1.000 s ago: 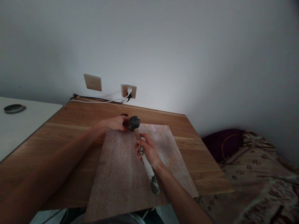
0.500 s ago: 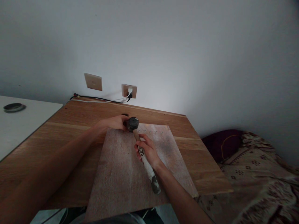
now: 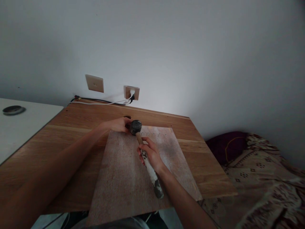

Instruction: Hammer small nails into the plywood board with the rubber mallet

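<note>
My right hand [image 3: 150, 153] is closed round the handle of a mallet [image 3: 152, 171] with a dark round head and a worn, white-smeared grip. The mallet slants over a reddish-brown board [image 3: 119, 181], its head near the board's far edge. Just left of the head, my left hand [image 3: 120, 124] is closed at the board's far left corner. Dark bits of something show at its fingertips, but the mallet head and the fingers cover most of it. A row of small curved marks [image 3: 156, 135] runs along the board's far edge.
The board lies on a wooden table [image 3: 202, 171] against a wall. White and black cables [image 3: 100, 102] lead to a wall socket [image 3: 132, 92]. A white surface with a dark round object [image 3: 13, 110] stands left. A patterned bedspread [image 3: 259, 181] and a purple cushion [image 3: 226, 148] lie right.
Hands, mallet and board stay nearly where they were. Only a very slight shift of the whole view shows.
</note>
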`<state>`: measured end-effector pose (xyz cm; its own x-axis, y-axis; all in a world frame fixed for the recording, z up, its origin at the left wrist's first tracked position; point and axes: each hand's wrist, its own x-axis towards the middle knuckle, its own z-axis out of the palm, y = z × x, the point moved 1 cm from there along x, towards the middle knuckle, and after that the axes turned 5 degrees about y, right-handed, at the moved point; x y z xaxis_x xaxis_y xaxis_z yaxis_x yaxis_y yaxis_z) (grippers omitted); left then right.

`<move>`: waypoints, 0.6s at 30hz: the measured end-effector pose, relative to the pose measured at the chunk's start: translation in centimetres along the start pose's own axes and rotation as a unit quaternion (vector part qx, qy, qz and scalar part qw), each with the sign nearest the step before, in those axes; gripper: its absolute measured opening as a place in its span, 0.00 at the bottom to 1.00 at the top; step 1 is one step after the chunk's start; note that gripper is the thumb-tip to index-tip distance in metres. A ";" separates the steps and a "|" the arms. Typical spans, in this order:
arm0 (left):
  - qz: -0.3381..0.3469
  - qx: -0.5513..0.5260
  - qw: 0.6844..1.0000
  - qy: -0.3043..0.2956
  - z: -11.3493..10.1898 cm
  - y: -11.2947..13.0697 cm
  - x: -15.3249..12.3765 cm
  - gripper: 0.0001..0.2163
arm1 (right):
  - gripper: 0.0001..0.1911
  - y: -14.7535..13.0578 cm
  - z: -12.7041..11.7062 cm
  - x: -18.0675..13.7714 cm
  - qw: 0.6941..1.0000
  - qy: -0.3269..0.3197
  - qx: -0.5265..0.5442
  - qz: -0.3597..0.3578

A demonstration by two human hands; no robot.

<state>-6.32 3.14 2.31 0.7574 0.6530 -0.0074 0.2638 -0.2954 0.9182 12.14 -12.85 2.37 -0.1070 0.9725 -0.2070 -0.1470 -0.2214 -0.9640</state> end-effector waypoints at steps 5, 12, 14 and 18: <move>-0.008 0.004 1.000 -0.002 0.1 0.1 -0.1 0.16 | 0.19 0.1 -0.1 0.0 1.000 0.002 -0.002 -0.005; -0.008 -0.007 1.000 0.017 0.6 0.9 -0.5 0.14 | 0.18 0.3 -0.1 0.0 1.000 -0.011 0.002 -0.010; -0.010 -0.017 1.000 0.012 0.6 1.0 -0.5 0.14 | 0.18 0.2 -0.1 0.0 1.000 -0.013 0.000 -0.007; -0.014 -0.024 1.000 0.010 0.6 0.8 -0.4 0.13 | 0.19 0.1 -0.1 0.0 1.000 -0.005 0.003 -0.002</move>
<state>-6.06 2.30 2.78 0.7384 0.6739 -0.0257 0.2555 -0.2443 0.9354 12.20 -12.89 2.25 -0.1154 0.9727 -0.2014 -0.1543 -0.2179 -0.9637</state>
